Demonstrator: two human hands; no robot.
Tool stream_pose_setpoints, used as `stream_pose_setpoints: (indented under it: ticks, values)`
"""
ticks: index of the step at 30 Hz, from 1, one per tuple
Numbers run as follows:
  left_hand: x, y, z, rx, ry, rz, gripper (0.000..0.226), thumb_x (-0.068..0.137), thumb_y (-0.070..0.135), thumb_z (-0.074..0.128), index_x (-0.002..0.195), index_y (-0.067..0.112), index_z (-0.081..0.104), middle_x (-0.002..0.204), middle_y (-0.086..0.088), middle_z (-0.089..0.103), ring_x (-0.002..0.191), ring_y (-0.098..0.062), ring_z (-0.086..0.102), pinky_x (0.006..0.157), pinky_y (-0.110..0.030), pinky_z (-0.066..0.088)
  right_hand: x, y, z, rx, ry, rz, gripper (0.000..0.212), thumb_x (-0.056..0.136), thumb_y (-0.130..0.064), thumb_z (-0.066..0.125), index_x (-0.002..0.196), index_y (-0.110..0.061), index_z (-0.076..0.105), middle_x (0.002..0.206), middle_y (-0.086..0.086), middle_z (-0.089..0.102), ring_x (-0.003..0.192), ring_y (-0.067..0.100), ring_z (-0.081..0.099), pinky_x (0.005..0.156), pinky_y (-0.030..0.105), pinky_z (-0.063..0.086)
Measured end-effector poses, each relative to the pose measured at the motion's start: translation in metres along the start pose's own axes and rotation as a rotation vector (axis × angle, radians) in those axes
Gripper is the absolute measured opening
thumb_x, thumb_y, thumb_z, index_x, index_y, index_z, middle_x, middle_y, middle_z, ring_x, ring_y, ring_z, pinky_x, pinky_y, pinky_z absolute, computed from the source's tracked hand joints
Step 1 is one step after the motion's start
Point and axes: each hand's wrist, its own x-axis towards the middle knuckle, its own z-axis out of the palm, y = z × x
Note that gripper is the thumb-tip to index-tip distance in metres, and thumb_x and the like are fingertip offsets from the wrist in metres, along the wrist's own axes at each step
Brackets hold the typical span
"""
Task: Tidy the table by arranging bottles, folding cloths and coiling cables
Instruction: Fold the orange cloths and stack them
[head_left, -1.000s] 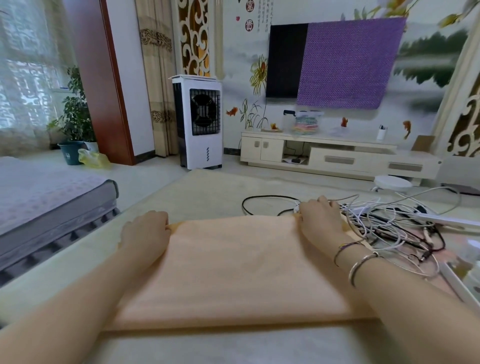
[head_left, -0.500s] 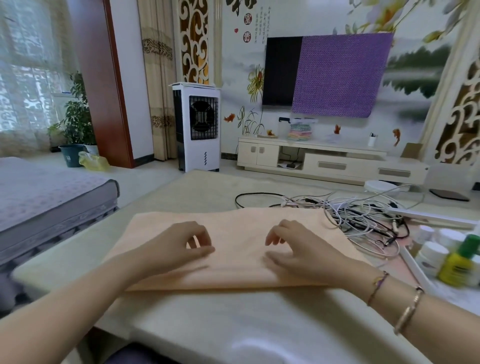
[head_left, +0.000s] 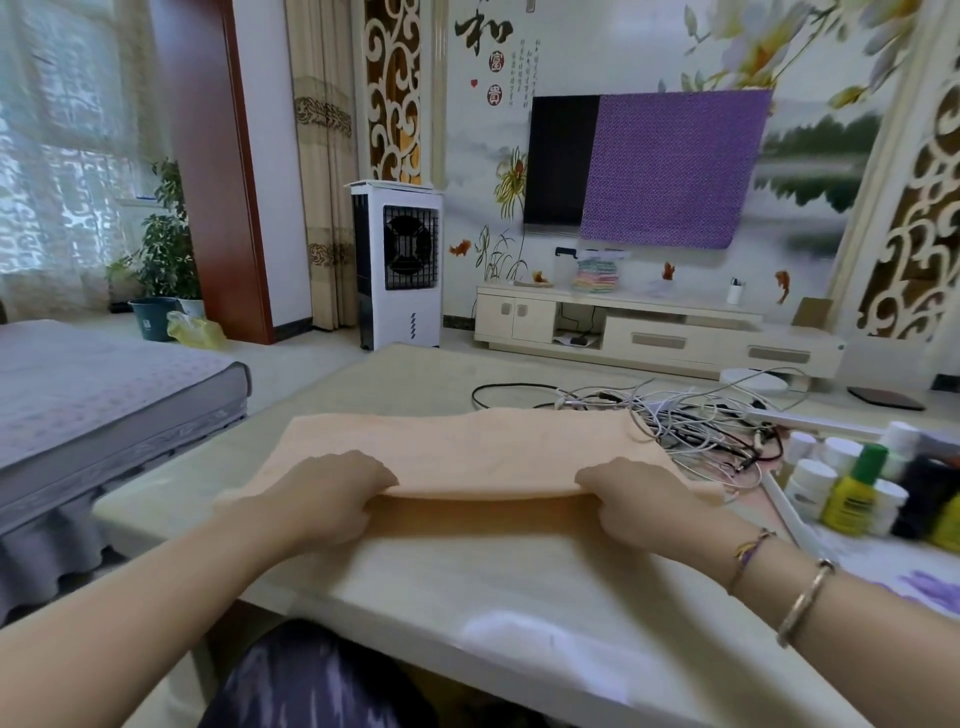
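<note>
Both hands lift the soft peach cloth's near edge.
The left hand (head_left: 332, 493) and right hand (head_left: 639, 499) each pinch the limp, light cloth (head_left: 467, 452); holding near its corners should keep the fold straight.

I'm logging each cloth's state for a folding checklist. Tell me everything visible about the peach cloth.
The peach cloth is a plain, soft, towel-like fabric lying across the pale table. Its near edge is lifted off the surface, gripped by the left hand and the right hand, one toward each end. The far part lies flat, with a slightly wavy edge. Its right end reaches the tangled cables.
</note>
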Motion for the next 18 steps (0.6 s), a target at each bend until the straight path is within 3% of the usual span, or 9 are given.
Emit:
stream_pose_setpoints:
  ticks: [3,5,7,10,13,16,18]
  values:
    - [0.003,-0.002,-0.015,-0.123,0.054,-0.092,0.028,0.087,0.014,0.046,0.106,0.024,0.065,0.113,0.003,0.063,0.107,-0.019,0.055,0.089,-0.03,0.043,0.002,0.002,-0.025,0.135,0.056,0.038,0.012,0.081,-0.01,0.046,0.076,-0.017,0.053,0.084,0.004,0.056,0.085,0.026,0.056,0.06,0.029,0.034]
    - [0.002,-0.004,-0.024,-0.214,0.031,-0.137,0.024,0.087,0.018,0.049,0.105,0.021,0.065,0.109,0.001,0.063,0.102,-0.02,0.057,0.085,-0.029,0.044,0.002,0.004,-0.038,0.243,-0.014,0.01,0.02,0.078,-0.008,0.047,0.061,-0.015,0.041,0.065,0.002,0.045,0.064,0.021,0.043,0.053,0.03,0.026]
    - [0.0,-0.008,-0.027,-0.279,-0.065,-0.149,0.023,0.085,0.024,0.051,0.104,0.019,0.063,0.105,-0.002,0.061,0.097,-0.019,0.057,0.084,-0.03,0.042,0.003,0.006,-0.045,0.283,-0.191,-0.034,0.019,0.084,-0.012,0.049,0.065,-0.017,0.048,0.069,0.003,0.048,0.065,0.018,0.041,0.056,0.031,0.029]
    - [-0.005,-0.014,-0.014,-0.265,-0.169,-0.156,0.013,0.086,0.027,0.052,0.089,0.016,0.057,0.091,0.001,0.057,0.083,-0.017,0.054,0.074,-0.031,0.04,0.002,0.003,-0.039,0.237,-0.387,-0.019,0.015,0.089,-0.022,0.051,0.097,-0.018,0.064,0.1,0.004,0.065,0.083,0.017,0.054,0.07,0.03,0.044]
    - [-0.006,-0.019,0.0,-0.225,-0.069,-0.204,0.017,0.087,0.033,0.053,0.077,0.02,0.049,0.08,0.003,0.055,0.071,-0.015,0.049,0.064,-0.03,0.036,0.006,-0.001,-0.023,0.162,-0.258,0.021,0.022,0.092,-0.022,0.049,0.11,-0.018,0.06,0.116,0.002,0.062,0.095,0.019,0.056,0.074,0.026,0.043]
    - [0.001,-0.022,0.0,-0.173,0.047,-0.236,0.01,0.087,0.03,0.055,0.085,0.02,0.054,0.089,0.005,0.055,0.082,-0.015,0.051,0.072,-0.03,0.04,0.016,-0.001,-0.012,0.128,-0.089,0.074,0.015,0.091,-0.02,0.046,0.101,-0.022,0.056,0.116,0.002,0.06,0.104,0.021,0.055,0.073,0.025,0.037]
    - [0.011,-0.026,0.001,-0.168,0.087,-0.228,0.004,0.085,0.027,0.055,0.085,0.023,0.053,0.093,0.005,0.054,0.088,-0.016,0.05,0.078,-0.032,0.043,0.027,0.001,-0.005,0.12,-0.012,0.117,0.01,0.088,-0.019,0.046,0.093,-0.024,0.053,0.115,0.004,0.06,0.106,0.023,0.055,0.074,0.028,0.041]
